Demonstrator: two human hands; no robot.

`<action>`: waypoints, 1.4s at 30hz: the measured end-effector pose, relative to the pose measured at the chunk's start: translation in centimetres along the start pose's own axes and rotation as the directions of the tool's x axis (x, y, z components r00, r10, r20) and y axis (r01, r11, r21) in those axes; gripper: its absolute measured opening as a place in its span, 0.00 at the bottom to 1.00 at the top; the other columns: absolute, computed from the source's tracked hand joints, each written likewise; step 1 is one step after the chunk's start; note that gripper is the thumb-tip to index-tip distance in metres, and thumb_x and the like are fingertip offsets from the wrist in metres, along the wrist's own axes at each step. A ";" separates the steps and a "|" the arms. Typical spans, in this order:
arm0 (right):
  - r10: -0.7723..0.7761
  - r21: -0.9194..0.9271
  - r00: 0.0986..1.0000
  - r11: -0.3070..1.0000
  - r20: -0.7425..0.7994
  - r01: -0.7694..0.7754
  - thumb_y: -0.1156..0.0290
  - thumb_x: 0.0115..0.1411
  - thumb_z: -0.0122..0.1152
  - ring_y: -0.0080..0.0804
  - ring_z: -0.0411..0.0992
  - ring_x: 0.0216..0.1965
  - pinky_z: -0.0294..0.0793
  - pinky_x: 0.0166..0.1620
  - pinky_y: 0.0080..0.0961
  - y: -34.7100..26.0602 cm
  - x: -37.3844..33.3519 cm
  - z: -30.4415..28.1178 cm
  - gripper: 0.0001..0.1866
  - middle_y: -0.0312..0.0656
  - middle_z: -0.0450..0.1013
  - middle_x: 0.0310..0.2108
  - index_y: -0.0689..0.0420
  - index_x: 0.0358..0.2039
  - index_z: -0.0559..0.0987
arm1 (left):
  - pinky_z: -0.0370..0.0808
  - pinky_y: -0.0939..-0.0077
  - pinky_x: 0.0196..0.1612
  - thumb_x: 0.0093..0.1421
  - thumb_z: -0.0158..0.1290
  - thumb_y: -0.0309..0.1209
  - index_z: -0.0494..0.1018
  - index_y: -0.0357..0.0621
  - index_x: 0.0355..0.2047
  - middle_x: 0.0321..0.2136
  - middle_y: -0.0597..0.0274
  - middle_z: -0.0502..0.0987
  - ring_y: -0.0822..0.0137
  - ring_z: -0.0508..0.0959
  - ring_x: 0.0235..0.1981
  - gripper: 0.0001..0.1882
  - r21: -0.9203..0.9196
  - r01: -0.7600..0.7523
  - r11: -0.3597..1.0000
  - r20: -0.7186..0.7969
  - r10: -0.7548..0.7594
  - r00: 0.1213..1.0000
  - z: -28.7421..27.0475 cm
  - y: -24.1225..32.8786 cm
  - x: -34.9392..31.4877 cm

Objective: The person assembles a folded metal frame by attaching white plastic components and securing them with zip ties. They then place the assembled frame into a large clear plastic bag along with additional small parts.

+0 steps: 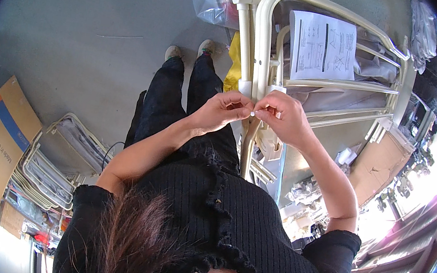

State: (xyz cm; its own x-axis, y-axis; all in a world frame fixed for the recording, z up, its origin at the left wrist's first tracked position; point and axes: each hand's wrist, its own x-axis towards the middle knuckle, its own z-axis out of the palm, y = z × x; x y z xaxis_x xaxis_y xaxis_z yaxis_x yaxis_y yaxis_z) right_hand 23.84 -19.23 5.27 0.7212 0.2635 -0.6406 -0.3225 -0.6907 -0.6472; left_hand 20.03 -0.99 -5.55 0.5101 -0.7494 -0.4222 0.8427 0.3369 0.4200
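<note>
My left hand [225, 111] and my right hand [283, 117] meet in front of me, fingertips pinched together. Between them shows a tiny white piece [252, 114], too small to name; the fingers of both hands close on it. Just beyond, a cream metal tube frame [263, 43] stands upright, with bent rails and grey fabric. A printed paper sheet [323, 48] lies over its rails. White plastic fittings [244, 88] sit on the tubes right behind my fingers. Whether my hands touch the frame is hard to tell.
A clear plastic bag [214, 0] lies at the far side beside the frame, with something yellow [234, 61] below it. Folded tube frames [48, 175] and a cardboard box [0, 138] stand at left. Another cardboard piece [380, 163] and piled parts are at right.
</note>
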 end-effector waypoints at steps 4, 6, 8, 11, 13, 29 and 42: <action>-0.092 -0.091 0.996 0.992 -0.009 0.090 0.74 0.50 0.59 0.40 0.71 0.29 0.70 0.35 0.32 0.3 0.1 0.5 0.03 0.43 0.71 0.25 0.59 0.26 0.77 | 0.67 0.84 0.39 0.61 0.53 0.29 0.74 0.39 0.38 0.32 0.72 0.73 0.80 0.70 0.34 0.07 0.031 -0.002 1.000 0.026 0.002 1.000 -0.4 -0.3 0.0; -0.053 -0.093 0.998 0.994 -0.014 0.051 0.73 0.51 0.58 0.41 0.71 0.30 0.70 0.35 0.34 0.2 0.2 0.5 0.03 0.43 0.71 0.25 0.59 0.26 0.77 | 0.68 0.84 0.39 0.61 0.53 0.26 0.73 0.38 0.38 0.33 0.71 0.73 0.80 0.71 0.34 0.06 0.031 -0.004 1.000 0.014 0.004 1.000 -0.5 -0.2 -0.2; -0.053 -0.115 0.999 0.992 -0.001 0.053 0.73 0.51 0.58 0.42 0.71 0.30 0.69 0.35 0.34 0.0 0.3 0.4 0.04 0.43 0.70 0.25 0.58 0.26 0.77 | 0.69 0.84 0.40 0.61 0.52 0.24 0.73 0.37 0.38 0.33 0.69 0.74 0.79 0.72 0.35 0.06 0.026 -0.014 1.000 0.001 0.014 1.000 -0.4 0.1 -0.2; -0.054 -0.140 0.999 0.989 0.002 0.053 0.73 0.51 0.57 0.42 0.71 0.30 0.69 0.35 0.35 0.0 0.4 0.5 0.04 0.43 0.70 0.24 0.58 0.26 0.76 | 0.71 0.84 0.41 0.60 0.51 0.20 0.72 0.36 0.38 0.34 0.66 0.74 0.79 0.73 0.36 0.06 0.016 -0.064 0.998 -0.011 0.064 0.998 -0.6 0.4 -0.5; -0.082 -0.188 0.997 0.979 -0.008 0.079 0.72 0.51 0.56 0.44 0.71 0.31 0.69 0.35 0.36 0.4 0.6 0.9 0.04 0.44 0.70 0.25 0.59 0.25 0.76 | 0.71 0.84 0.43 0.59 0.51 0.19 0.71 0.35 0.38 0.34 0.65 0.74 0.78 0.74 0.37 0.07 0.012 -0.137 0.990 0.007 0.137 0.991 -0.9 0.0 0.1; -0.032 -0.300 0.999 0.954 -0.043 0.017 0.72 0.51 0.56 0.48 0.71 0.32 0.69 0.36 0.41 0.0 1.7 2.3 0.06 0.49 0.71 0.26 0.61 0.25 0.75 | 0.74 0.82 0.29 0.55 0.58 0.24 0.74 0.34 0.30 0.26 0.60 0.78 0.77 0.76 0.26 0.06 0.577 -0.116 0.808 -0.314 0.351 0.882 1.6 0.6 -1.0; -0.327 -0.408 0.902 0.891 -0.282 0.196 0.77 0.50 0.56 0.44 0.71 0.40 0.71 0.45 0.34 0.1 -1.3 3.6 0.07 0.49 0.70 0.38 0.61 0.32 0.75 | 0.70 0.84 0.28 0.58 0.56 0.26 0.71 0.36 0.29 0.24 0.63 0.76 0.78 0.73 0.24 0.06 0.295 0.039 0.955 -0.351 0.070 0.934 -1.2 1.4 -1.9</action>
State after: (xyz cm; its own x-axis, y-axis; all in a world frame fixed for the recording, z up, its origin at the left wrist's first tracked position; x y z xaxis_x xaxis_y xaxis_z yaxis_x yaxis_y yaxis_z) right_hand 20.65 -17.19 4.61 0.9287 0.2742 -0.2496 0.1043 -0.8391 -0.5339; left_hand 20.48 1.57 -5.08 0.5959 -0.4760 -0.6468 0.7736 0.1240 0.6214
